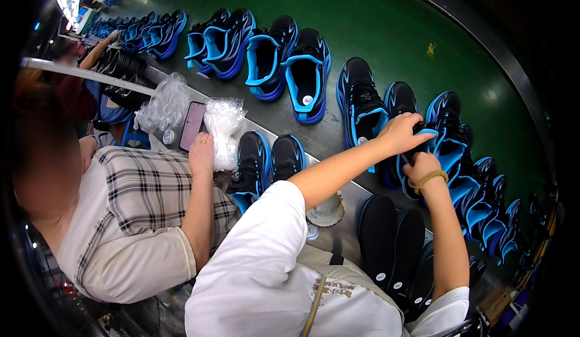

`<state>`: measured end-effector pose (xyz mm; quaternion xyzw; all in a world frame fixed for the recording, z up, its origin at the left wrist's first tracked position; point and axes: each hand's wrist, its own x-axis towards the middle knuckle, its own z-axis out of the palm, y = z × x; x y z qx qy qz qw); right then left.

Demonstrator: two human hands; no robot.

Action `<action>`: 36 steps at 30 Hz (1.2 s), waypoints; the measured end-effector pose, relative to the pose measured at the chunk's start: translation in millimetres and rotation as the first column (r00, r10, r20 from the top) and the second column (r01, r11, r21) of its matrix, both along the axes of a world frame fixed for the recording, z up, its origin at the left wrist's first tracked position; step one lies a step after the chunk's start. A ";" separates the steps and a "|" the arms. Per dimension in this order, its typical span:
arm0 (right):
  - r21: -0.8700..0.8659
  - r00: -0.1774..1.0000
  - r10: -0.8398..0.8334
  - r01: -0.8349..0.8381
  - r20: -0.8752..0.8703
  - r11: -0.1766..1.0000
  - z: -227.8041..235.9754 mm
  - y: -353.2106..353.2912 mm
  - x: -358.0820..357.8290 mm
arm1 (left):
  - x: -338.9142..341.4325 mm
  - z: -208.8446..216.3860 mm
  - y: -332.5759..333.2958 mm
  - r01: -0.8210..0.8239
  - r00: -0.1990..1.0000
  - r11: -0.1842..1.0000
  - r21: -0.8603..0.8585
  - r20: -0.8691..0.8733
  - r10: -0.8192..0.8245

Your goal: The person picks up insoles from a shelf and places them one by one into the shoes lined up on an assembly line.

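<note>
Both hands were on one black-and-blue mesh sneaker near the green conveyor belt's near edge, the left hand clasped over its top, the right hand gripping below, with many pairs lined up behind awaiting handling.
</note>
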<state>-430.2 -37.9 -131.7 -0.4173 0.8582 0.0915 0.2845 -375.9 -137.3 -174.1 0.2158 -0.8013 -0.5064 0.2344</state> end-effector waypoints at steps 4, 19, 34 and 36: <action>-0.038 0.993 0.120 -0.120 -0.023 0.992 -24.7 1.4 -0.1 | -2.3 -2.9 -4.0 0.008 1.000 0.999 0.053 0.000 -0.008; 0.184 0.998 -0.051 0.046 0.021 0.982 -70.3 -11.3 -0.7 | -4.8 5.5 -19.1 0.149 0.946 0.913 0.380 0.212 -0.243; 0.227 0.726 0.665 -0.687 0.174 0.690 -29.8 -11.5 -8.1 | -6.3 4.9 -17.1 -0.033 0.999 0.834 -0.550 -0.033 0.018; 0.211 0.762 0.537 -0.628 0.363 0.749 -15.2 -3.4 -12.8 | -4.7 4.7 -17.2 0.088 0.994 0.735 -0.672 0.008 -0.111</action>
